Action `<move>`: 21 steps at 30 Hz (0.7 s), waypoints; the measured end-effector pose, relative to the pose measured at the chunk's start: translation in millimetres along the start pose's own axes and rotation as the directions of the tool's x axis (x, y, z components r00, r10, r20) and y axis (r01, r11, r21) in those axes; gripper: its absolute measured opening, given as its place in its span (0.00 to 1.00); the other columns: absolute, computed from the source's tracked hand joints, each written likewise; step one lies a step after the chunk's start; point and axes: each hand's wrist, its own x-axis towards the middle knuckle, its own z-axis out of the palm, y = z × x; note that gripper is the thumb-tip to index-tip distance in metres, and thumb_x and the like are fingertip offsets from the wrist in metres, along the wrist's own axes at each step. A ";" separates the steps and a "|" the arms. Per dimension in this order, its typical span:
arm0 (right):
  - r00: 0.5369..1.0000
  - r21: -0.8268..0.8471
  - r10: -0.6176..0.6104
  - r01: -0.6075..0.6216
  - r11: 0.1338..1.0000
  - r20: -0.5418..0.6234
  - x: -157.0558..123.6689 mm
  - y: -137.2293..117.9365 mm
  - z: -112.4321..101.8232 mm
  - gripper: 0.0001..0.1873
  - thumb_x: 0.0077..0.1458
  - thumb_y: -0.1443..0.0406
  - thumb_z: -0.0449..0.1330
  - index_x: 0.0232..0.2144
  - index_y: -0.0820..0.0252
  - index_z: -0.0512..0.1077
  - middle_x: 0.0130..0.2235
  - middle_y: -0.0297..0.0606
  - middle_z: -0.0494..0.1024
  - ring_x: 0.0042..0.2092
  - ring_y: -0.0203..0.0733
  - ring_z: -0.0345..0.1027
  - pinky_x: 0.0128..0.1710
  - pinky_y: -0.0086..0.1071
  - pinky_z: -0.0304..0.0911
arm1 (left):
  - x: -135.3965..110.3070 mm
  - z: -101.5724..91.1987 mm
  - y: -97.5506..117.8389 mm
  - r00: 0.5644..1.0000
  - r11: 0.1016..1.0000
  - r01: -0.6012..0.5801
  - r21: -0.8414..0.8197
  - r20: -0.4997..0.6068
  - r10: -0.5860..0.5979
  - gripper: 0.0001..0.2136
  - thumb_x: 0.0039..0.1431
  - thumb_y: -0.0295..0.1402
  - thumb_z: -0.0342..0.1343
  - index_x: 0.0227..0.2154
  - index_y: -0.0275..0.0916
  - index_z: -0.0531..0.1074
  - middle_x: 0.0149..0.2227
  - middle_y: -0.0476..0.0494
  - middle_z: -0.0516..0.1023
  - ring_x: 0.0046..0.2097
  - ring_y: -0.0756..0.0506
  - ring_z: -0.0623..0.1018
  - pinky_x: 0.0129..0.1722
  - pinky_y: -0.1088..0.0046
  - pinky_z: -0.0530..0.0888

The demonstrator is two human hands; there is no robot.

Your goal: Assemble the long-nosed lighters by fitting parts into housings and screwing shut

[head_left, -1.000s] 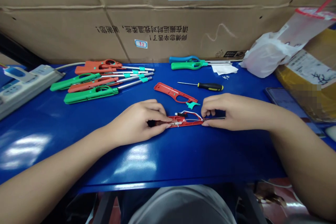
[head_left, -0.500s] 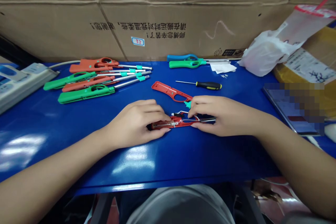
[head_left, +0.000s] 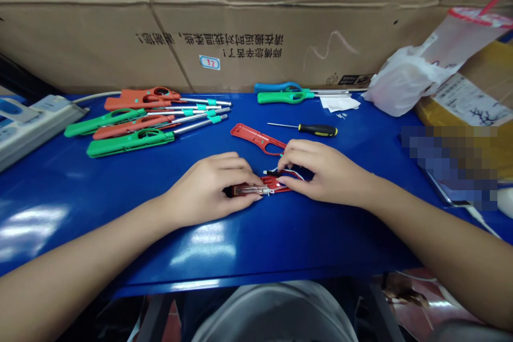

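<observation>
An opened red utility lighter lies between my hands, its shell half [head_left: 271,181] partly covered by fingers. My left hand [head_left: 218,184] is closed around the clear fuel tank [head_left: 250,190], whose white nozzle points right and sits along the shell's near edge. My right hand [head_left: 316,168] is bent over the shell, thumb and fingers closing on it. By its fingertips are a black igniter [head_left: 273,173] and thin red and white wires [head_left: 296,173]. Just behind rests the other red shell half [head_left: 252,135], its right end hidden by my right hand.
Several orange and green lighters [head_left: 132,142] lie at the left. A screwdriver [head_left: 318,130], a green lighter [head_left: 280,98], a blue lighter [head_left: 276,87] and white paper [head_left: 340,103] lie behind. A power strip [head_left: 38,125], a bagged cup [head_left: 409,77] and a cardboard box [head_left: 224,21] border the table.
My right hand has shifted left along the lighter and covers its metal tube end. The fuel tank's nozzle now sits lower, at the shell's near edge. My left hand has barely moved.
</observation>
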 end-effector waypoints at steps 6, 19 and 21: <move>0.998 -0.049 -0.055 0.053 0.997 -0.041 1.0 -0.2 2.9 0.04 0.65 0.66 0.60 0.38 0.58 0.75 0.41 0.41 0.78 0.44 0.44 0.72 0.45 0.39 0.64 | 0.0 -4.0 4.6 0.991 0.985 -0.134 0.105 -0.002 0.135 0.07 0.67 0.33 0.61 0.45 0.41 0.80 0.39 0.45 0.85 0.38 0.47 0.80 0.40 0.69 0.74; 0.978 0.328 0.183 -0.141 0.934 -0.099 2.6 -2.9 0.5 0.06 0.61 0.62 0.64 0.34 0.57 0.79 0.36 0.38 0.79 0.37 0.39 0.72 0.38 0.35 0.67 | -1.2 -3.5 2.7 0.977 0.973 -0.178 0.144 0.145 0.157 0.12 0.68 0.40 0.61 0.49 0.40 0.78 0.41 0.45 0.83 0.40 0.46 0.78 0.41 0.69 0.71; 0.976 0.388 0.209 -0.172 0.906 -0.057 3.5 -1.8 -1.1 0.08 0.61 0.60 0.65 0.34 0.58 0.80 0.37 0.38 0.79 0.38 0.40 0.73 0.38 0.35 0.67 | -1.3 -3.3 2.6 0.977 0.973 -0.176 0.147 0.149 0.155 0.12 0.68 0.40 0.60 0.49 0.40 0.78 0.40 0.45 0.83 0.40 0.46 0.78 0.41 0.69 0.71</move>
